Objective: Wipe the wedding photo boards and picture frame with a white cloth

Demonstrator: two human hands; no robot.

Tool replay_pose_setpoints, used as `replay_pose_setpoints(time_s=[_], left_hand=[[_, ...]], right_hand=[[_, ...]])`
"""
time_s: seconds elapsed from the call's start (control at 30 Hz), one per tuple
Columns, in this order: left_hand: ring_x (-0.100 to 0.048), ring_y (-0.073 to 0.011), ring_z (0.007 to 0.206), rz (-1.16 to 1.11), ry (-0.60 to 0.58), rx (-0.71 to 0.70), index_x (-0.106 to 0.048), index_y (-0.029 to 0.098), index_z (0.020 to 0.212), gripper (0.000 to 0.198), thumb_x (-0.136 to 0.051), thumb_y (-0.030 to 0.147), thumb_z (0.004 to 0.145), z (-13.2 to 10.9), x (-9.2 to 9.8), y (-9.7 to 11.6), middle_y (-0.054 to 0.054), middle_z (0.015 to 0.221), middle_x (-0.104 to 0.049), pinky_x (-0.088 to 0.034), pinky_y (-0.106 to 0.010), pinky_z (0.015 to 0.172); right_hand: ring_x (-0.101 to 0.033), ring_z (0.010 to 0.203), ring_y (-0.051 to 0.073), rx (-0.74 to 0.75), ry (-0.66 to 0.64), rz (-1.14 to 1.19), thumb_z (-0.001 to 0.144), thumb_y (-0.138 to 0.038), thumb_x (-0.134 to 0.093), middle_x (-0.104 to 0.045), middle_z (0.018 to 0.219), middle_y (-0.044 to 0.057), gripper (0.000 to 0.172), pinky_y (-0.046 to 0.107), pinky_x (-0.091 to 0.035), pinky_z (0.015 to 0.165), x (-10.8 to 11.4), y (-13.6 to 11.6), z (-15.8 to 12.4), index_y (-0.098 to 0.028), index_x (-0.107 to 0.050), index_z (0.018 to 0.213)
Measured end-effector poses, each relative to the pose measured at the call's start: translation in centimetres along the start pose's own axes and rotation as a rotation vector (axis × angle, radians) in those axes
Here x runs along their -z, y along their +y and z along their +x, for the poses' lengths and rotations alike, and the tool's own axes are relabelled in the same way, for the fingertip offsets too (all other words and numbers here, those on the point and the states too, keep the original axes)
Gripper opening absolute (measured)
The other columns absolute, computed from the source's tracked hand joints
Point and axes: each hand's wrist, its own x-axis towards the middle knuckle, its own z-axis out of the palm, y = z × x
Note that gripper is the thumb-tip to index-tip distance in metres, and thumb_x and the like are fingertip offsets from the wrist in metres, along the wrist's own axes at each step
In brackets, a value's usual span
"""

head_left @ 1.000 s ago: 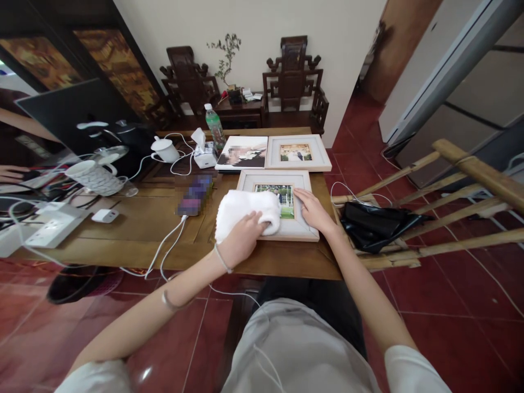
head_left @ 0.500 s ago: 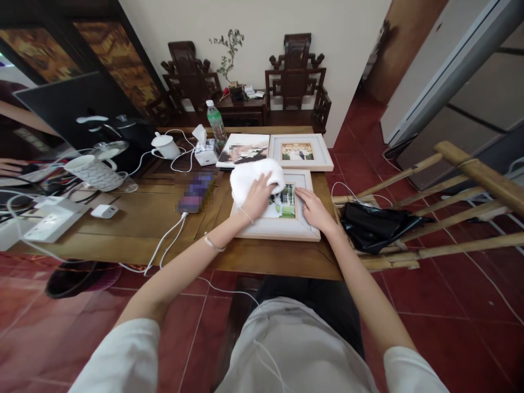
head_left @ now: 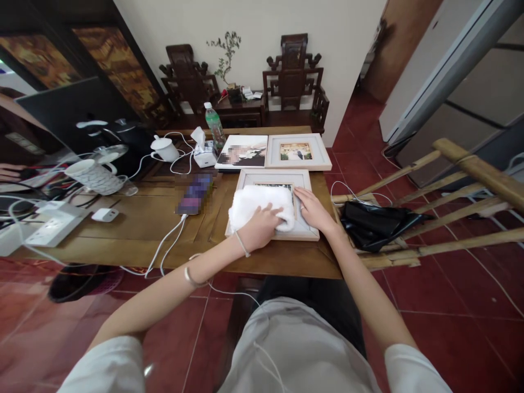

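A folded white fluffy towel (head_left: pixel 257 206) lies over the lower left part of a pale picture frame (head_left: pixel 308 221) near the table's front edge. My left hand (head_left: pixel 264 225) holds the towel from above, its fingers bent and pressing into the pile. A strip of the photo shows above and right of the towel; the rest is covered. On the frame's right border rests my right hand (head_left: pixel 311 208), fingers stretched out and lying flat. Behind this frame sit a second framed photo (head_left: pixel 297 151) and a photo panel (head_left: pixel 242 151), side by side.
Left of the frame a phone (head_left: pixel 195 195) is plugged into a white cable. A tissue box (head_left: pixel 204 154), bottle (head_left: pixel 214 125), lidded cup (head_left: pixel 164 147) and patterned mug (head_left: pixel 93 176) stand farther off. Another person's hand (head_left: pixel 12 172) is at far left. A bamboo rack (head_left: pixel 470 164) stands right.
My left hand has drawn the towel down toward me across the frame, uncovering its top edge and covering most of the photo. My right hand stays on the right border.
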Motion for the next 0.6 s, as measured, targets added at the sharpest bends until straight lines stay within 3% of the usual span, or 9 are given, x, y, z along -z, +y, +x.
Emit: replay_pose_setpoints(time_s=[0.13,0.27,0.37,0.5,0.6], left_hand=[[-0.048,-0.0312,0.127,-0.045,0.009,-0.057,-0.065,0.015,0.11,0.041,-0.044,-0.001,0.079,-1.0,0.2,0.9,-0.012,0.144,-0.049,-0.05,-0.044,0.094],[-0.033,-0.0381,0.139,-0.011,0.077,0.083,-0.059,0.015,0.124,0.05,-0.044,-0.002,0.079,1.8,-1.2,-0.2,-0.012,0.153,-0.036,-0.039,-0.056,0.106],[-0.023,-0.0377,0.144,0.007,0.16,0.164,-0.058,0.015,0.127,0.055,-0.042,-0.003,0.078,4.7,-2.1,-2.2,-0.011,0.157,-0.029,-0.029,-0.059,0.112],[-0.018,-0.0389,0.145,0.03,0.195,0.139,-0.054,0.015,0.132,0.061,-0.041,-0.005,0.076,7.1,-2.3,-4.3,-0.013,0.158,-0.025,-0.027,-0.063,0.111],[-0.017,-0.0416,0.144,0.051,0.148,0.11,-0.057,0.016,0.13,0.058,-0.039,-0.005,0.079,7.1,-2.0,-4.1,-0.012,0.158,-0.025,-0.027,-0.066,0.109]], right_hand=[[-0.038,0.139,0.025,-0.005,-0.004,0.007,0.082,-0.009,-0.037,-0.048,0.145,0.011,0.059,0.048,-0.03,0.117,0.1,-0.1,0.0,-0.014,-0.049,0.139],[-0.038,0.138,0.025,0.006,-0.002,0.034,0.09,-0.016,-0.033,-0.046,0.147,0.013,0.053,0.049,-0.031,0.116,0.4,-0.4,0.1,-0.012,-0.046,0.141],[-0.04,0.137,0.026,-0.006,0.005,0.037,0.095,-0.025,-0.031,-0.048,0.145,0.013,0.049,0.049,-0.032,0.115,0.5,-0.6,0.2,-0.014,-0.048,0.14],[-0.044,0.134,0.027,-0.025,0.0,0.005,0.097,-0.033,-0.031,-0.054,0.139,0.014,0.048,0.049,-0.033,0.114,0.4,-0.8,0.2,-0.013,-0.055,0.133],[-0.043,0.134,0.028,-0.031,0.012,-0.01,0.096,-0.031,-0.031,-0.054,0.138,0.016,0.048,0.049,-0.032,0.115,0.3,-0.7,0.2,-0.011,-0.056,0.132]])
